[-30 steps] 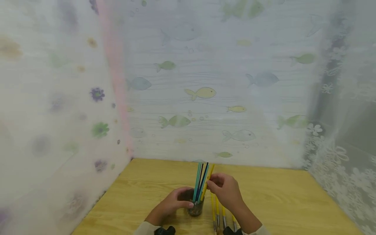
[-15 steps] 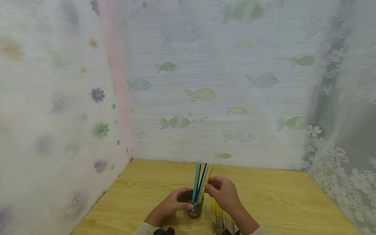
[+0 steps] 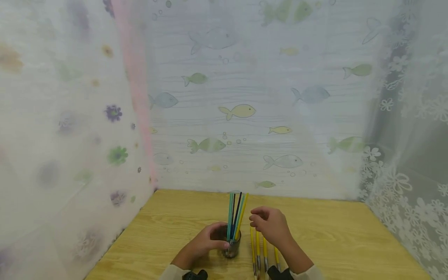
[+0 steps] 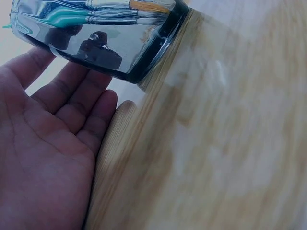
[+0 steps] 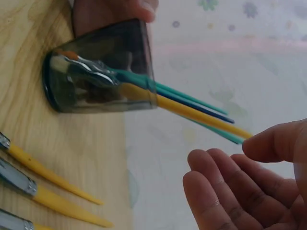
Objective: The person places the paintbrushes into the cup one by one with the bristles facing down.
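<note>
A dark, see-through glass tumbler (image 3: 233, 251) stands on the table, and my left hand (image 3: 209, 242) holds it, thumb and fingers curved round its side. Bristle-down in the tumbler lean several paintbrushes: teal ones (image 3: 230, 213), dark-handled ones (image 3: 238, 207) and a yellow-handled paintbrush (image 3: 243, 210). Their bristles (image 4: 151, 14) show through the glass in the left wrist view. My right hand (image 3: 274, 227) hovers just right of the handles, fingers loosely bent and thumb apart from them, holding nothing. In the right wrist view, the thumb overlaps the yellow handle's tip.
Several yellow-handled paintbrushes (image 3: 258, 251) lie side by side on the wooden table (image 3: 182, 210), right of the tumbler and partly under my right forearm. A fish-print curtain (image 3: 245, 77) hangs behind the table, with flowered curtains (image 3: 70, 155) at the sides.
My right hand has let go of the yellow-handled paintbrush, which now leans in the tumbler, and has drawn slightly to the right. The left hand stays on the tumbler.
</note>
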`<state>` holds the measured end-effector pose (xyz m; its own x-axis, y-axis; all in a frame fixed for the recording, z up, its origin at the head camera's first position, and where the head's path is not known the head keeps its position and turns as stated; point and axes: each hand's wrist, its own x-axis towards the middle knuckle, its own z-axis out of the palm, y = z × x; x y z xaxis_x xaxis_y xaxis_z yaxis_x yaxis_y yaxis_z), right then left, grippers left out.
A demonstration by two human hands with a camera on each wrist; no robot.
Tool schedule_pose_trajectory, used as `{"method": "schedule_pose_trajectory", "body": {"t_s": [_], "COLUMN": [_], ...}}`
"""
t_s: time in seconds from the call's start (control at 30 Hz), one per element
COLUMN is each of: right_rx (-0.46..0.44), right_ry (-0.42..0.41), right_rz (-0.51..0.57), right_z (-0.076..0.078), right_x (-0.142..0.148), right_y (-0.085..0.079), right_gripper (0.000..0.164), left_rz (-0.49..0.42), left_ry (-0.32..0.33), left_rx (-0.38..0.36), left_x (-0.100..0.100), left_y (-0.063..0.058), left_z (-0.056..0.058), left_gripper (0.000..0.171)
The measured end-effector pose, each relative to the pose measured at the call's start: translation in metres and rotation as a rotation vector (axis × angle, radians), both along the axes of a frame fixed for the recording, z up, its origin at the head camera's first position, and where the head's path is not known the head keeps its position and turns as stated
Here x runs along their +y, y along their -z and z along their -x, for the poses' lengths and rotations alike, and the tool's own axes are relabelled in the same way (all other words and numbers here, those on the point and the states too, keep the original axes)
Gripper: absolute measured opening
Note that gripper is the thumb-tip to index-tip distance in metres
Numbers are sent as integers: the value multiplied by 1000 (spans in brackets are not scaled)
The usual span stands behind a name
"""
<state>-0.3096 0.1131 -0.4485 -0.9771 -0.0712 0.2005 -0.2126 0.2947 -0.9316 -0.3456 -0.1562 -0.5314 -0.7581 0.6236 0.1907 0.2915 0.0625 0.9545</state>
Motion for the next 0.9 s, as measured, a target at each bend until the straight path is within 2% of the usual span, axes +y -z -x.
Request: {"method": "schedule_pose_trajectory", "body": {"t_s": [0.2,0.43,0.53,0.7,0.9], "right_rx": [-22,-58,-67,-90,-93], "right_ry": [55,90,95,99,113], "right_rz": [24,21,24,4,-38], "right_z": [1,0,1,5,7], "right_x": [11,28,35,47,61], "right_y": [-8,-16,-17,-16,-11], "right_gripper": [18,20,21,23,28], "left_rz": [23,-19,-25,1,38], "left_ry": [-27,14,21,-5,-51], "left_rx": [-35,-81,-69,-39,-26], "left_x": [-1,-1,-1,0,0], "left_y": [-1,0,-1,-1,-4], "left_z": [0,0,0,-2,-4], "left_gripper": [63,57,56,56,66]}}
